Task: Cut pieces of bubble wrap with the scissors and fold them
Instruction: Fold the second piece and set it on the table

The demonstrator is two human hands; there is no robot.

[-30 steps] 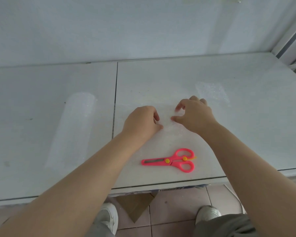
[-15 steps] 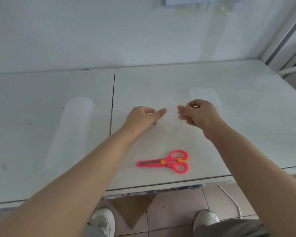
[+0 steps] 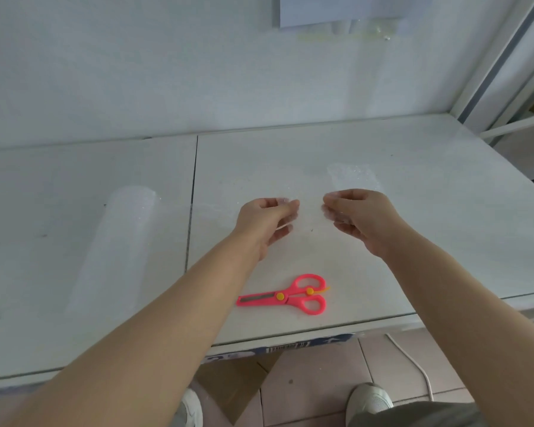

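Note:
A clear piece of bubble wrap [image 3: 310,220] hangs between my two hands above the white table [image 3: 429,229]. My left hand [image 3: 267,218] pinches its left top edge and my right hand [image 3: 356,215] pinches its right top edge. The sheet is nearly see-through, so its outline is hard to follow. Pink scissors [image 3: 290,295] with yellow rivets lie closed on the table near the front edge, blades pointing left, below both hands. A roll of bubble wrap [image 3: 114,241] lies on the left side of the table.
Another small bubble wrap piece [image 3: 350,177] lies flat behind my right hand. A seam [image 3: 191,204] divides the tabletop into two panels. The wall rises behind the table, and a metal frame [image 3: 490,87] stands at the right. A white cable [image 3: 413,365] runs on the tiled floor by my shoes.
Both hands have risen from the tabletop, lifting the bubble wrap piece by its top edge and moving slightly apart. The scissors have stayed in place.

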